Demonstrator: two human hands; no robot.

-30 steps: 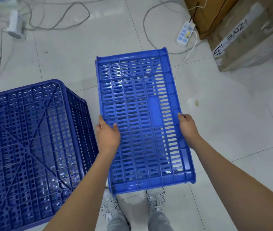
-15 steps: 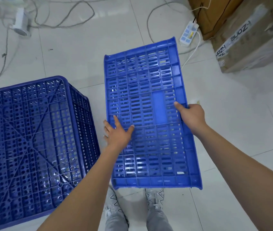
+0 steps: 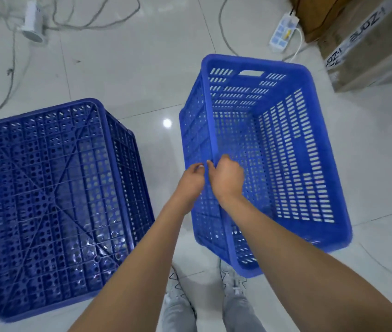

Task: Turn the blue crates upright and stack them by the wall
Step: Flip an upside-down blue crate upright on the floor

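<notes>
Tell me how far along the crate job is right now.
Done: nothing stacked. In hand: the right-hand crate has its open side up, tilted, with both the left hand and right hand gripping its near rim. Left: the left crate lies bottom-up on the floor; no wall shows.

A glossy pale tiled floor (image 3: 123, 68) with thin grout lines fills the frame. At left an overturned blue crate (image 3: 53, 200) sits on it, base up. At upper left lies a small white round device (image 3: 33, 28) among loose grey cables (image 3: 89, 25). Along the top right a white power strip (image 3: 283, 32) lies beside a cardboard box (image 3: 369, 49) in the corner, with perhaps a second brown box (image 3: 319, 15) behind it. At bottom centre two white sneakers (image 3: 232, 280) stand on the tiles.
</notes>
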